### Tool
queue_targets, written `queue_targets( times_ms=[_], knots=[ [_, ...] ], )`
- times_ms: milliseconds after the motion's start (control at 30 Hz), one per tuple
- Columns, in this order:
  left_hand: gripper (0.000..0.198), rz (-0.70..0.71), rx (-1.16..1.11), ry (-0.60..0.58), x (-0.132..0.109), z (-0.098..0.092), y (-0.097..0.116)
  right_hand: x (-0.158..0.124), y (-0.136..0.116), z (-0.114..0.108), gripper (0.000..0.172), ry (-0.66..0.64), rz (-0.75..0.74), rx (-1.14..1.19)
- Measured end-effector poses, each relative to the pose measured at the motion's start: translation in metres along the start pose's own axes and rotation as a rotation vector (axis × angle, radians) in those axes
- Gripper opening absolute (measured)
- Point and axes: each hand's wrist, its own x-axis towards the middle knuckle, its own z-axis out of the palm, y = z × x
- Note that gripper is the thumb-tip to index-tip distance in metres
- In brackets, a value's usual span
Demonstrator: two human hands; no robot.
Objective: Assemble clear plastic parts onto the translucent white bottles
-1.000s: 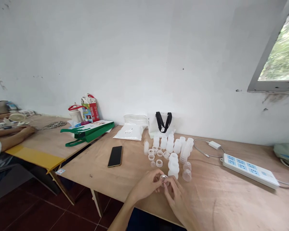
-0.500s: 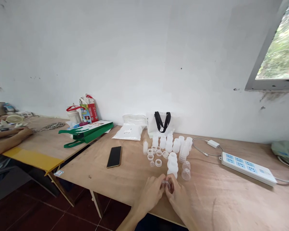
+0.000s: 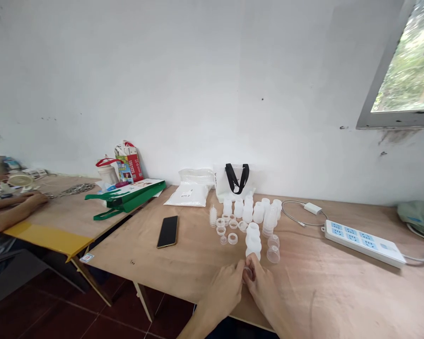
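Clear plastic piece (image 3: 248, 271), pinched between left hand (image 3: 229, 288) and right hand (image 3: 263, 285) at white containers' (image 3: 253, 242) six o'clock; apparently hand-working it, next calling for even pressure.

Wall (image 3: 162, 94): white, with scattered dark marks and one small dark spot right of centre. Window (image 3: 404, 75): upper right, set in a grey frame (image 3: 373, 92); blurred green foliage (image 3: 415, 89) shows through it. Brownish stains (image 3: 397, 136) mark the wall below the frame. Tabletop (image 3: 194, 254): brown wood, positioned against the wall, supported at the left by a pale wooden leg (image 3: 143, 301). A second tabletop (image 3: 69, 208) stands to its left across a narrow gap. Floor (image 3: 116, 325): dark red tiles with pale joints. Illumination: soft above, dim beneath the tabletops.
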Motion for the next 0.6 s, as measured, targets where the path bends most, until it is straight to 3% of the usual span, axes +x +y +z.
queue_targets(
  times_ms=[267, 433, 600],
  knots=[
    [0.042, -0.012, 0.050, -0.031, 0.002, 0.004, 0.006, 0.000, 0.002, 0.000, 0.010, -0.015, -0.008, -0.027],
    [0.027, -0.099, -0.060, 0.058, 0.004, 0.000, -0.004, 0.000, -0.011, -0.008, 0.006, -0.028, -0.106, 0.004],
    [0.022, -0.112, -0.167, 0.179, 0.012, -0.008, -0.025, -0.002, -0.026, -0.014, 0.025, -0.025, -0.238, -0.054]
  ],
)
